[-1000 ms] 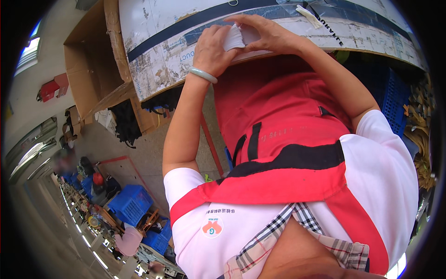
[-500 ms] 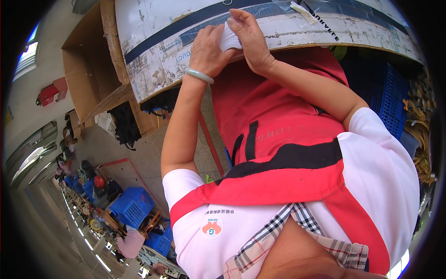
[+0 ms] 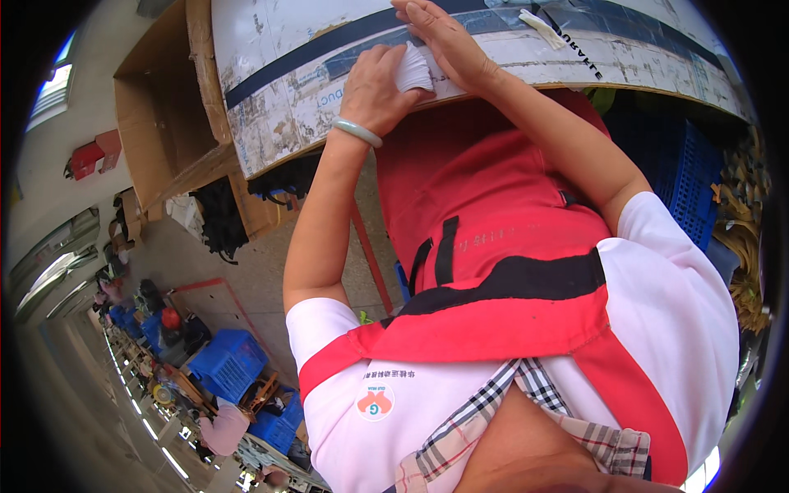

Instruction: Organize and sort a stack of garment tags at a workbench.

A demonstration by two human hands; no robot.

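My left hand (image 3: 376,90), with a pale bangle on its wrist, is closed around a white bundle of thin, ridged layers (image 3: 413,69) near the front edge of the worktop. The bundle fans out to the right of my thumb; whether it is cloth or paper I cannot tell. Just right of and above it, my right hand (image 3: 448,45) is apart from the bundle, fingers stretched out toward the far side. Nothing shows in its palm. My left fingers partly cover the bundle.
The worn white worktop (image 3: 279,115) has dark tape along it. A small white strip (image 3: 542,29) lies farther right. An open cardboard box (image 3: 164,115) stands at the left. Blue crates (image 3: 690,181) sit below at the right, and another blue crate (image 3: 228,364) stands on the floor behind.
My right hand has come away from the white bundle, moving up, its fingers straightening. The bundle stays in my left hand, and more of its fanned layers show.
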